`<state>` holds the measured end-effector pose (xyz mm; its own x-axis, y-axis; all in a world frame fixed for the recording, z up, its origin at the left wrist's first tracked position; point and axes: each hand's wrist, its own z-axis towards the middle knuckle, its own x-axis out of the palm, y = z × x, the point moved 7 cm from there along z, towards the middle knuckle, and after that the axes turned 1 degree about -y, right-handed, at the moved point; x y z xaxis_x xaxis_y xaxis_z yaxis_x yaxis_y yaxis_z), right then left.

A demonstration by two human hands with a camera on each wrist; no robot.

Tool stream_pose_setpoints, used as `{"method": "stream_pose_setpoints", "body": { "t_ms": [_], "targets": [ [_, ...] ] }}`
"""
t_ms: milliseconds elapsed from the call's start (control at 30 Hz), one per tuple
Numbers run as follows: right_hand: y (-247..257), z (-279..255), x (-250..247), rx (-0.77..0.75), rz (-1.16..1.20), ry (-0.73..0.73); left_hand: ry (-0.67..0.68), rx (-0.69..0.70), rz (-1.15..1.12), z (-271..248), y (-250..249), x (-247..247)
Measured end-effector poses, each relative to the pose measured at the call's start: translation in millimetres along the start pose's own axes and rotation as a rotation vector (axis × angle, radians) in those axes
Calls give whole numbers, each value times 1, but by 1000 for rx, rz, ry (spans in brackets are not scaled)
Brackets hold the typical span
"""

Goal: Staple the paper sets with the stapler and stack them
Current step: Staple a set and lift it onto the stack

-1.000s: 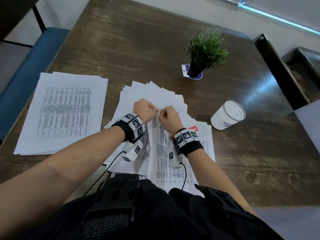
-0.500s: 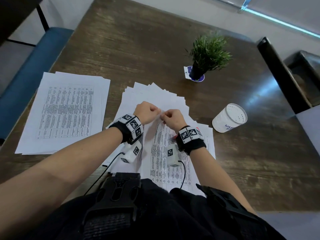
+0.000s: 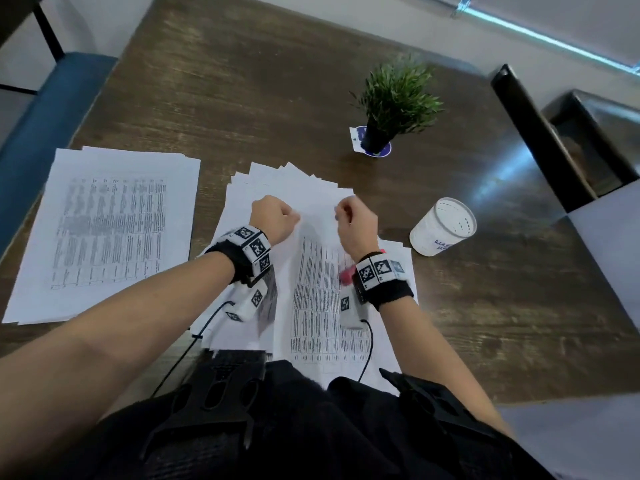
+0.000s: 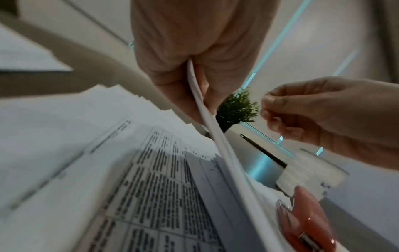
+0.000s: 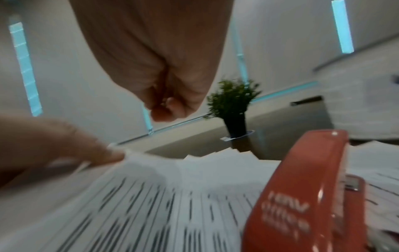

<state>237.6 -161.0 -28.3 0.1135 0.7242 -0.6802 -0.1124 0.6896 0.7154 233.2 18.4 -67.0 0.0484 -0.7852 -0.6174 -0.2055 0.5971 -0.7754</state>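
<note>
- Two hands are up over the fanned pile of printed sheets point(image 3: 298, 188) in front of me on the wooden table point(image 3: 242, 81).
- My left hand point(image 3: 273, 221) pinches the top edge of a thin paper set point(image 4: 218, 141) between thumb and curled fingers; the sheets hang from the pinch down toward the pile.
- My right hand point(image 3: 356, 226) is curled into a loose fist just beside the left, apart from it; in the right wrist view nothing shows between its fingers, though the picture is blurred.
- The red stapler point(image 5: 302, 196) lies on the papers near my right wrist, untouched.
- A separate stack of printed sheets point(image 3: 107, 230) lies flat on the table to my left, well apart from the fanned pile.
- A small potted plant point(image 3: 394, 102) stands beyond the pile, and a white cup point(image 3: 443, 226) stands to the right of it.
</note>
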Motion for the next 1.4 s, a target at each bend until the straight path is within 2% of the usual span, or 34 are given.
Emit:
{"method": "stream_pose_setpoints", "body": {
  "t_ms": [100, 200, 300, 467, 567, 633, 700, 733, 767, 800, 867, 900, 967, 1033, 1167, 1233, 1333, 1400],
  "targets": [
    [-30, 22, -69, 183, -126, -290, 33, 25, -25, -2, 3, 2],
    [-62, 31, -128, 332, -304, -416, 42, 29, -7, -5, 13, 8],
    [-90, 27, -153, 462, -434, -402, 52, -11, 7, -7, 24, 13],
    [-101, 25, -154, 520, -471, -289, 48, -27, 7, -7, 27, 13],
    [-99, 24, -157, 544, -445, -277, 52, -25, 26, -7, 25, 12],
    [-95, 23, -150, 510, -432, -263, 44, -11, 36, -10, 21, 9],
    [-80, 21, -135, 346, -415, -275, 32, -15, 31, -14, 23, 9],
    [-73, 18, -122, 235, -392, -249, 25, -49, 28, -16, 26, 9],
    [-66, 16, -104, 137, -370, -149, 16, -99, 14, -18, 31, 9],
    [-66, 11, -81, 84, -357, 23, 10, -158, -2, -19, 36, 8],
    [-74, -5, -38, 105, -399, 405, 22, -258, -31, -20, 47, 8],
    [-79, -14, -24, 139, -435, 539, 41, -282, -26, -22, 49, 8],
    [-90, -25, -11, 193, -503, 678, 59, -286, -14, -23, 51, 5],
    [-95, -28, -10, 192, -525, 717, 0, -264, -47, -20, 53, -6],
    [-103, -22, -31, 204, -466, 610, -187, -166, -151, -10, 46, -48],
    [-115, -19, -40, 262, -479, 516, -264, -129, -261, -6, 40, -68],
    [-124, -15, -48, 320, -576, 371, -341, -60, -469, -8, 25, -96],
    [-114, -10, -49, 303, -450, 280, -349, 33, -570, -10, 7, -111]
  ]
}}
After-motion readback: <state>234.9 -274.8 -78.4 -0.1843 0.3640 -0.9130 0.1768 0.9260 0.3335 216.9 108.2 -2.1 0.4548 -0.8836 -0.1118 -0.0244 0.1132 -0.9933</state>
